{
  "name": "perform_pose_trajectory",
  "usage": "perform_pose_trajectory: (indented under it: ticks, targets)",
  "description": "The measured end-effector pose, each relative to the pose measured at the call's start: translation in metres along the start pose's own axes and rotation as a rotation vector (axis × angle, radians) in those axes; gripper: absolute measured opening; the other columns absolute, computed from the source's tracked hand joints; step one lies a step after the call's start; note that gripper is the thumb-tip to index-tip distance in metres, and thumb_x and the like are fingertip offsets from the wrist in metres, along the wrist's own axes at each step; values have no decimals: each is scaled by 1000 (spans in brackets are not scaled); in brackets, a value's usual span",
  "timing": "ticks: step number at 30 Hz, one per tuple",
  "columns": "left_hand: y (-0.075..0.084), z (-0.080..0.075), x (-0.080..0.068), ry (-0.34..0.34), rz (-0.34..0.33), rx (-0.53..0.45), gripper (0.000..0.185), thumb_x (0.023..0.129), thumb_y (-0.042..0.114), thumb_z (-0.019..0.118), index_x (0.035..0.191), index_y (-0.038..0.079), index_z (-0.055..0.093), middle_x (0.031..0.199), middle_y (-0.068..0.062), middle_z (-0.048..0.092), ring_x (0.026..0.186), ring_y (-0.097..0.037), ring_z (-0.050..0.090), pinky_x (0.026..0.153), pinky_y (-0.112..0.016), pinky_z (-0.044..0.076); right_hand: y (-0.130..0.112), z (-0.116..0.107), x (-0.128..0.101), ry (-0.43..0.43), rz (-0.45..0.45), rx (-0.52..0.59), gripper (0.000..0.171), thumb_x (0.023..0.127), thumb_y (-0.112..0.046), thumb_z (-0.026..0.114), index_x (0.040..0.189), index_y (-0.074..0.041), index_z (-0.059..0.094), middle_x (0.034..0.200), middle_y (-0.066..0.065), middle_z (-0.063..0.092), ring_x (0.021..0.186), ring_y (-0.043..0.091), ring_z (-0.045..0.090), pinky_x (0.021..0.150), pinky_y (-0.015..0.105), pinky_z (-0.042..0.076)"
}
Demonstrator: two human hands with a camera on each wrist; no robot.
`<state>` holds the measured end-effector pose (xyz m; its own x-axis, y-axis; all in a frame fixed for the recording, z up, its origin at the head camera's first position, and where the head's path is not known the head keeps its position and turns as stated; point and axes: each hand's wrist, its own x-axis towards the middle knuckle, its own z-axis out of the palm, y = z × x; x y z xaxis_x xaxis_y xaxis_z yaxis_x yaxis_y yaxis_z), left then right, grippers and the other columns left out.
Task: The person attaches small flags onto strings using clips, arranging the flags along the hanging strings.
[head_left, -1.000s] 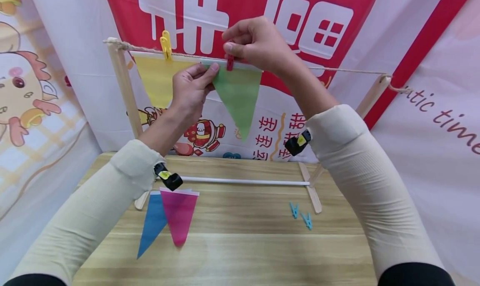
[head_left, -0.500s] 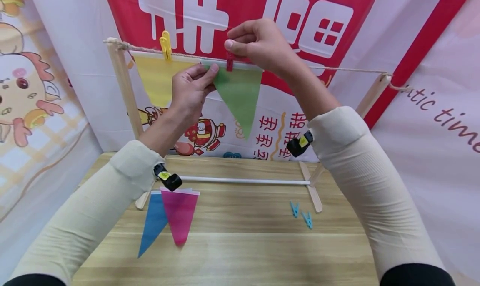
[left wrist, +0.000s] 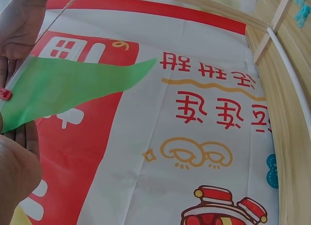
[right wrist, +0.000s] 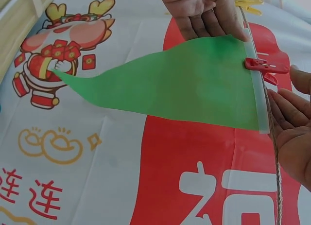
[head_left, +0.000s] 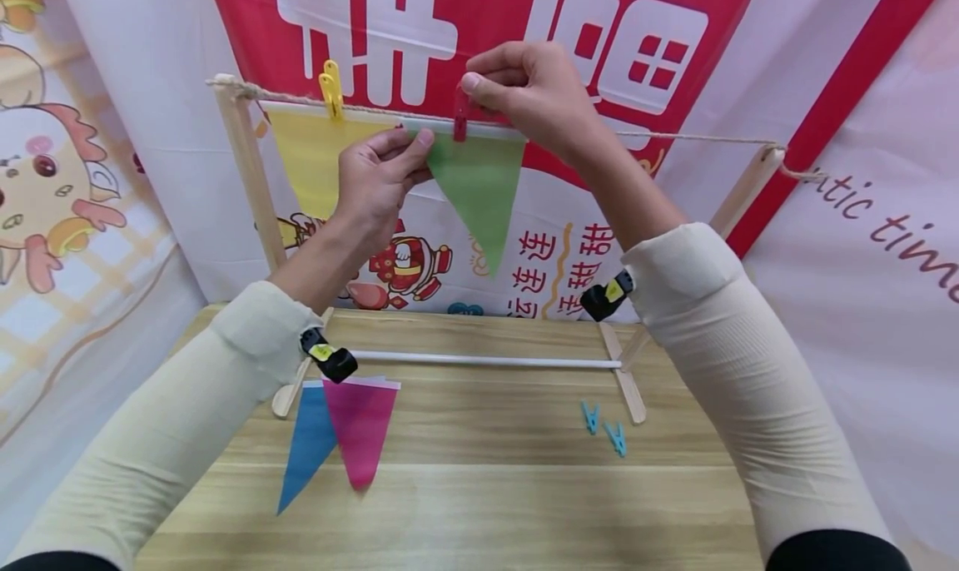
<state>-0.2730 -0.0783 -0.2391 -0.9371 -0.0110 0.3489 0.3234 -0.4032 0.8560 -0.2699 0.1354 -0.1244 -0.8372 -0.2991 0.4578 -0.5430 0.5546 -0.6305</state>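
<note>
A green pennant (head_left: 479, 188) with a white top band hangs at the rope (head_left: 637, 136). My left hand (head_left: 378, 171) pinches its upper left corner between thumb and fingers. A red clothespin (head_left: 460, 121) clips the pennant's band to the rope, seen side-on in the right wrist view. My right hand (head_left: 550, 96) is just right of the clothespin's upper end; its thumb tip lies right by the clip's handles (right wrist: 279, 67), the fingers loosely bent. To the left, a yellow pennant (head_left: 307, 155) hangs under a yellow clothespin (head_left: 331, 92), partly hidden by my left hand.
Wooden posts (head_left: 250, 180) hold the rope, with a white rod (head_left: 479, 359) low between their feet. On the table (head_left: 524, 504) lie a blue pennant (head_left: 303, 446), a pink pennant (head_left: 361, 434) overlapping it, and two light-blue clothespins (head_left: 591, 418) at right. A printed cloth (head_left: 569, 196) hangs behind.
My right hand has shifted slightly right and down, its fingers coming away from the red clothespin, which stays on the rope. The left hand keeps its pinch on the green pennant.
</note>
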Motion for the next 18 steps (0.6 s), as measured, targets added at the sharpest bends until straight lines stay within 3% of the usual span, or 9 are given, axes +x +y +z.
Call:
perform_pose_trajectory:
  ticks: [6,13,18]
  targets:
    - [0,-2,-1,3,-22,16,36,105,21,80,137,5,80,133,-12,82,110,-21,84,106,-30,66,2,0,-5,64,-39,47,43,107,-35,78,144,-13,77,139,4,82,123,14,79,108,26,64]
    - [-2,-7,-2,0,-40,42,36,105,22,80,137,5,80,132,-12,82,107,-20,85,106,-31,66,11,-3,-13,164,-119,219,33,107,-23,79,134,-4,81,125,12,84,111,17,83,107,27,65]
    - [-4,-11,-5,-14,-47,62,36,105,23,80,136,6,80,132,-11,83,108,-20,85,109,-31,65,14,-5,-18,184,-142,313,26,107,-19,79,127,-3,83,115,12,85,103,19,83,105,29,67]
